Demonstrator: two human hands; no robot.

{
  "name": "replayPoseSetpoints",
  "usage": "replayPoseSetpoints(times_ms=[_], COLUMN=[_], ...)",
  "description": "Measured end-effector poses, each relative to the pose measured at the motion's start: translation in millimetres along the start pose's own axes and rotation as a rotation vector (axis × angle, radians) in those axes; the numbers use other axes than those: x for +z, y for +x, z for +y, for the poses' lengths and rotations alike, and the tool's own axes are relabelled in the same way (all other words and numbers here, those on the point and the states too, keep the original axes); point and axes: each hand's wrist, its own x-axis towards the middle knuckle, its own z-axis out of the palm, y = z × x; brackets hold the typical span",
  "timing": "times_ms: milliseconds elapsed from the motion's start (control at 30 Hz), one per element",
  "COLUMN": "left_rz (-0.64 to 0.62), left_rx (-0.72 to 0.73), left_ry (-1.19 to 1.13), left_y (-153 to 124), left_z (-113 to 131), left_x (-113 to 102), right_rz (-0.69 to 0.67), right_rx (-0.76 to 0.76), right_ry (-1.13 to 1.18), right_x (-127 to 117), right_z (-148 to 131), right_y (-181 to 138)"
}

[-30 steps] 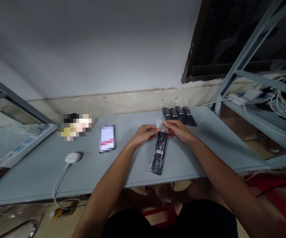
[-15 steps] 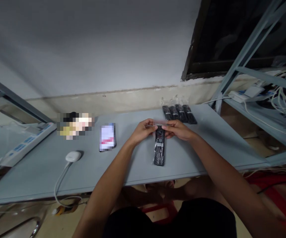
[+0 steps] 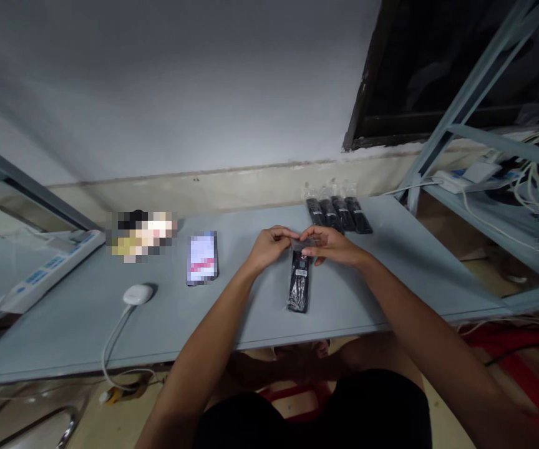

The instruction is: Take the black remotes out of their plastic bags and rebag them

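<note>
On the table, the left hand and right hand each pinch the bagged remote at its far flap, grip clenched, while its body rests flat for steadiness.

Both hands — left hand, right hand — pinch bagged remote.

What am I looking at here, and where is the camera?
There is no machine here, only a person's two bare hands. One camera worn on the head films them, looking forward and down. The left hand and right hand pinch the far end of a black remote in a clear bag, which lies on a grey table. Behind it, four more bagged remotes lie in a row. To the left are a phone, a white puck on a cable and a power strip.
</note>
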Motion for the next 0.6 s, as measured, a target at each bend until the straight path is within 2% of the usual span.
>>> replayPoseSetpoints(times_ms=[67,133,233,267,300,400,500,600], left_rz=[-0.005,0.048,0.159,0.138,0.064,-0.107,-0.149,-0.137], left_rx=[-0.009,0.013,0.154,0.199,0.208,0.178,0.159,0.153], left_ry=[0.018,0.086,0.354,0.456,0.528,0.607,0.632,0.647], left_y=[0,-1,-7,-10,-13,-19,-20,-19], left_z=[-2,-1,6,9,13,19,17,16], left_x=[0,1,3,3,4,7,10,12], right_rz=[-0.002,0.039,0.136,0.164,0.189,0.244,0.274,0.282], right_rx=[-0.004,-0.014,-0.031,-0.034,-0.037,-0.041,-0.042,-0.053], right_ry=[-0.02,-0.038,-0.077,-0.088,-0.096,-0.104,-0.112,-0.122], right_x=[0,-1,-2,-3,-4,-7,-10,-10], right_z=[3,5,6,5,5,4,6,9], right_y=[2,4,7,8,8,8,9,10])
